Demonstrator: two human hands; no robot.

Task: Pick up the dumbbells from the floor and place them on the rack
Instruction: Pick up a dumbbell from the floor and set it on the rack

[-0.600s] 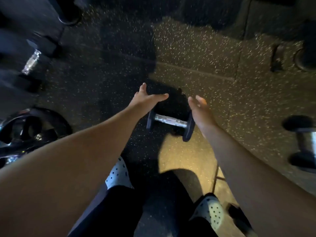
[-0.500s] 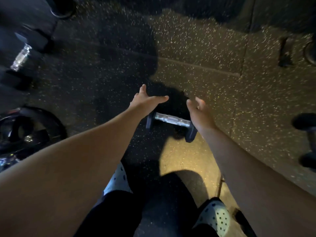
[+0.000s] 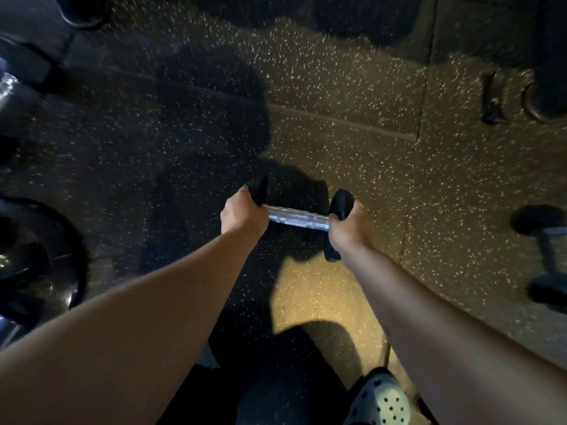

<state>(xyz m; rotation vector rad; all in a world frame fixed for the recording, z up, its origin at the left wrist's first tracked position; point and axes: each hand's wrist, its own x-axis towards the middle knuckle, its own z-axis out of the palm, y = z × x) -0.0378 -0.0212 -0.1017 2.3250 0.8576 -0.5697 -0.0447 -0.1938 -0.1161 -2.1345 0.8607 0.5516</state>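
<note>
A perforated white clog [image 3: 382,400] stands on the speckled rubber floor [image 3: 352,96].

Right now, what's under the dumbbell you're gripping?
Speckled floor in shadow under the dumbbell. Left hand and right hand cover its heads, so contact with the floor can't be seen.

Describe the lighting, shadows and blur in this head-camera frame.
Head view: dim overall, with one warm patch on the speckled floor; the person's shadow darkens the centre and left; glare glints off the chrome handle of the dumbbell gripped by left hand and right hand; second dumbbell at the right edge is motion-blurred.
</note>
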